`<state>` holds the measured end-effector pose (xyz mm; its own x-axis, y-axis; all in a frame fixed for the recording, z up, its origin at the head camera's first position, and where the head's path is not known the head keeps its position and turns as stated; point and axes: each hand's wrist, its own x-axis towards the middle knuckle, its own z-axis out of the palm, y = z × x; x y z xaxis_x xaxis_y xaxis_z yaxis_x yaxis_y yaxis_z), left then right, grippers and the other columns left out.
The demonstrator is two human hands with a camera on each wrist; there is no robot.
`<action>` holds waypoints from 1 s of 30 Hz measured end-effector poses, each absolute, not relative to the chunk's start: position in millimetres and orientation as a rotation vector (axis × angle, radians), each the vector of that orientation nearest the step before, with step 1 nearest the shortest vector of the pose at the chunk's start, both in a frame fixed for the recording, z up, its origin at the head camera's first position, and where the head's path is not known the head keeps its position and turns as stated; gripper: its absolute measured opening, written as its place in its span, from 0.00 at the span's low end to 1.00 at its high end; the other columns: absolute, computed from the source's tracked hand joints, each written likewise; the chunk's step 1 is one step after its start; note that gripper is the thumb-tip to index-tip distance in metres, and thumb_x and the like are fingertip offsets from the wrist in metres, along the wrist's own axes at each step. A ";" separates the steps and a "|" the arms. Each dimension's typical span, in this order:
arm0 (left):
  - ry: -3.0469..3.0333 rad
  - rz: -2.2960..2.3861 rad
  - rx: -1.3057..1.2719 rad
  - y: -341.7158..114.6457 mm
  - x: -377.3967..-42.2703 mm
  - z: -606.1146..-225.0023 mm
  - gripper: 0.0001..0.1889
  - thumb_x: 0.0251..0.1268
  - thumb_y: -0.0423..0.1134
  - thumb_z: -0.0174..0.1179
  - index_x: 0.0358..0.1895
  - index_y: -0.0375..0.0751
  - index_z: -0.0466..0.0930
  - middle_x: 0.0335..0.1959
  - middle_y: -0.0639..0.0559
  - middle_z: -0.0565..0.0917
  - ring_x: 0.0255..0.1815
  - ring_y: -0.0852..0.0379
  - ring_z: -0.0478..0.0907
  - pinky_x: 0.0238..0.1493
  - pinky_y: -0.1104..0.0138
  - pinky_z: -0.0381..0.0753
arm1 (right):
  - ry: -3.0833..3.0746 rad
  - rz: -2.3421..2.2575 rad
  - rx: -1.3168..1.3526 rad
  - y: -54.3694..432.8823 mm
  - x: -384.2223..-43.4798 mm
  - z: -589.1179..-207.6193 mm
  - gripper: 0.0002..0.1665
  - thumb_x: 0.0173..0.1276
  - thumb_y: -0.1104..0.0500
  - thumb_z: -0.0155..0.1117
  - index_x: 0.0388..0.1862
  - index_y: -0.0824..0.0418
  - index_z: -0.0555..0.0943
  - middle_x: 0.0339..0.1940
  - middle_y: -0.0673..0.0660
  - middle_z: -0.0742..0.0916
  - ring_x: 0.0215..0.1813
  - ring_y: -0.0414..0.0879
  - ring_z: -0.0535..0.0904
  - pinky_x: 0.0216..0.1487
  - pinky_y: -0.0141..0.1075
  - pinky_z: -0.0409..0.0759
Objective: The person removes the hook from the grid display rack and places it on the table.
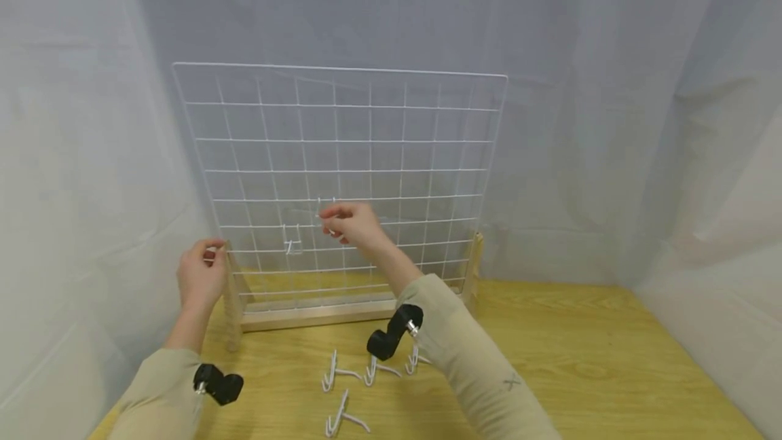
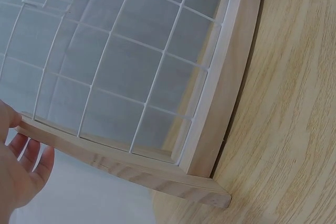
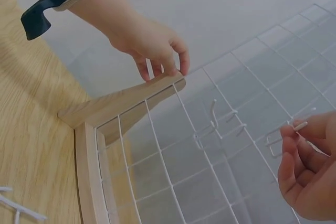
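Observation:
A white wire grid panel (image 1: 342, 69) stands upright in a wooden stand (image 1: 318, 316). My left hand (image 1: 201, 273) grips the top of the stand's left upright, thumb and fingers on either side of the wood (image 2: 94, 158). My right hand (image 1: 357, 224) pinches a white wire hook (image 3: 300, 126) between thumb and fingertips, right at the grid left of its middle. Part of that hook is hidden behind the fingers; its two upper prongs show at a horizontal wire. Lower and to the left, another white hook (image 1: 293, 246) hangs on the grid.
Several loose white hooks (image 1: 332, 372) lie on the wood-grain table (image 1: 574, 358) in front of the stand, one partly covered by the right sleeve. Pale curtains (image 1: 574, 155) surround the table at the back and sides. Black camera mounts (image 1: 394, 335) sit on both wrists.

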<state>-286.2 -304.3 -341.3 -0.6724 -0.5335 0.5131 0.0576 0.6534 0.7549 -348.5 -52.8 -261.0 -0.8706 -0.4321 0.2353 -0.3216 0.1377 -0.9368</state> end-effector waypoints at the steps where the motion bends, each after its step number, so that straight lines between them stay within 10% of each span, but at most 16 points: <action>1: -2.113 -0.998 0.369 -304.4 -286.3 -341.4 0.12 0.65 0.32 0.47 0.47 0.32 0.76 0.35 0.37 0.74 0.36 0.46 0.70 0.36 0.60 0.64 | 2.301 -1.834 -0.780 -51.0 -348.9 -262.0 0.11 0.63 0.66 0.59 0.44 0.66 0.82 0.27 0.54 0.84 0.27 0.40 0.75 0.35 0.41 0.77; 30: -2.096 -0.993 0.345 -300.5 -285.9 -338.9 0.12 0.65 0.30 0.46 0.47 0.30 0.75 0.34 0.36 0.72 0.36 0.44 0.69 0.36 0.60 0.64 | 2.279 -1.694 -0.796 -3.2 -350.7 -300.1 0.12 0.64 0.66 0.58 0.45 0.69 0.79 0.29 0.54 0.83 0.30 0.42 0.74 0.30 0.34 0.74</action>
